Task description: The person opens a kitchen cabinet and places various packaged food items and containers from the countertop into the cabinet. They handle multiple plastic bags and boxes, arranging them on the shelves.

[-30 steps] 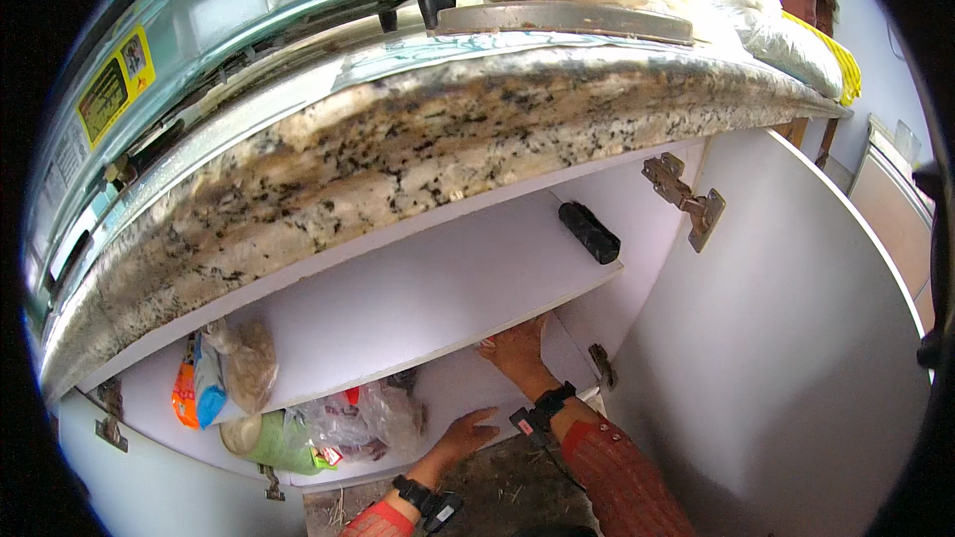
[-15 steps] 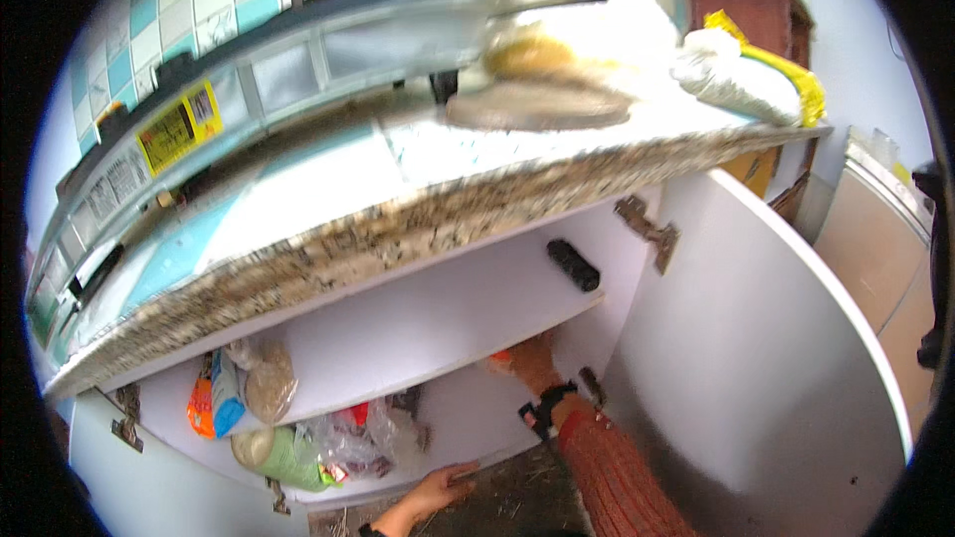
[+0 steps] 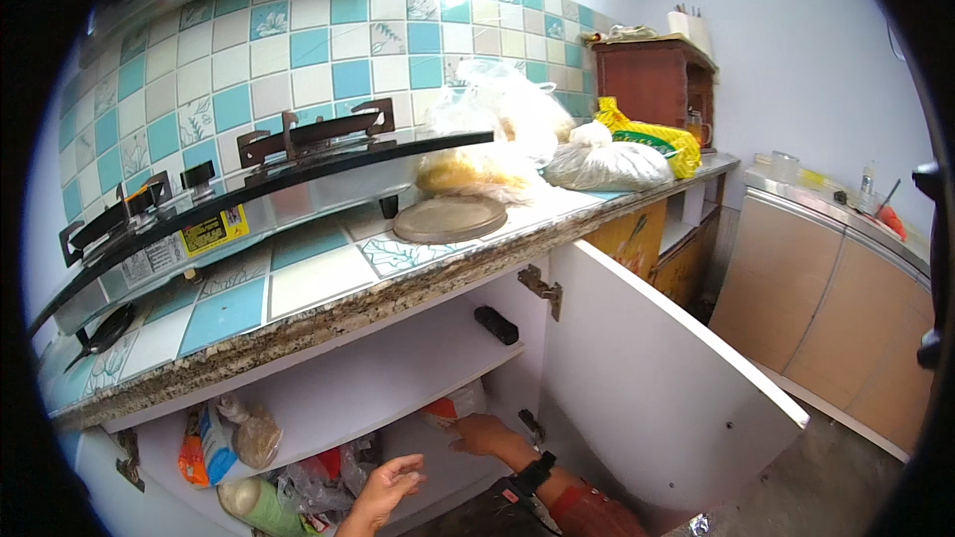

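Inside the cabinet's lower compartment, my right hand (image 3: 484, 436) has its fingers closed at the edge of a red-and-clear plastic packet (image 3: 456, 404); part of the grip is hidden. My left hand (image 3: 390, 487) hovers in front of the cabinet opening, fingers loosely bent and apart, nothing in it. Closest to that hand are clear plastic bags (image 3: 310, 489) with something red among them. A green bag (image 3: 261, 505) lies beside them at the left. On the shelf (image 3: 378, 393) above are an orange-and-blue packet (image 3: 206, 446), a tied clear bag of tan contents (image 3: 257, 438) and a black cylindrical thing (image 3: 496, 325).
An open white cabinet door (image 3: 657, 388) juts out at my right. Above runs a stone-edged counter (image 3: 338, 323) holding a gas stove (image 3: 249, 199), a round board (image 3: 450, 220), filled plastic bags (image 3: 609, 167) and a small knife (image 3: 104, 333). A brown-fronted cabinet (image 3: 796, 278) stands far right.
The view has swung up and rightward. My right hand has drawn out from under the shelf, and the red-and-clear packet shows more. My left hand has risen off the cabinet's bottom edge.
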A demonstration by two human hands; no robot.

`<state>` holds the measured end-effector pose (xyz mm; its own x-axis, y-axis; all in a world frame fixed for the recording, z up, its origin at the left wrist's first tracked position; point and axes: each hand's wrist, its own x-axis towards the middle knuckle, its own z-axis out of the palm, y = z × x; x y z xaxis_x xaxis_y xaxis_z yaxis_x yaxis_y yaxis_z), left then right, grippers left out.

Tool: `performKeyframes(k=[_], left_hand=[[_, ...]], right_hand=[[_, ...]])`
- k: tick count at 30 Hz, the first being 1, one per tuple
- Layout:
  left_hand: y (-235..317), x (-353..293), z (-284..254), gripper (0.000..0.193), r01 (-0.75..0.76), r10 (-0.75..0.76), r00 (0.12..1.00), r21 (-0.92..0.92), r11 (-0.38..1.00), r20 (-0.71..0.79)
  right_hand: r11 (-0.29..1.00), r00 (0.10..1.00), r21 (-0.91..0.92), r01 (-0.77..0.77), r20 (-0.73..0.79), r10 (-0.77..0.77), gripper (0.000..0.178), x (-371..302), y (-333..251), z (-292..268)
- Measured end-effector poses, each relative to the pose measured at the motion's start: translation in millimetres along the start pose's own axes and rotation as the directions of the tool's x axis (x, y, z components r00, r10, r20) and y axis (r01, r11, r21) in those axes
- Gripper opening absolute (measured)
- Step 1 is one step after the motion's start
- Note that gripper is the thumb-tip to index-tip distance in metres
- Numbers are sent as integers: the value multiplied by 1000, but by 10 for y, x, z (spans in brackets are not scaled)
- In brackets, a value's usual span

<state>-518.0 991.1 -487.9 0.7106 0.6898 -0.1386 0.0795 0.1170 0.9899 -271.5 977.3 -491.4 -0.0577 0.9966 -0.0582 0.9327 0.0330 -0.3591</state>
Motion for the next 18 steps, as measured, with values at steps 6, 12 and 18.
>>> performKeyframes(k=[6, 12, 18], left_hand=[[131, -143, 39, 38, -15, 25, 992, -86, 996, 126], [-383, -107, -97, 40, 89, -68, 988, -150, 985, 141], [-880, 40, -292, 42, 204, -181, 967, -120, 971, 178]], right_hand=[[947, 940, 39, 320, -139, -312, 24, -1235, -798, -1469], [965, 257, 38, 260, -966, -31, 21, -1502, -983, -2911], [945, 31, -4, -326, -999, 6, 36, -674, -124, -4254]])
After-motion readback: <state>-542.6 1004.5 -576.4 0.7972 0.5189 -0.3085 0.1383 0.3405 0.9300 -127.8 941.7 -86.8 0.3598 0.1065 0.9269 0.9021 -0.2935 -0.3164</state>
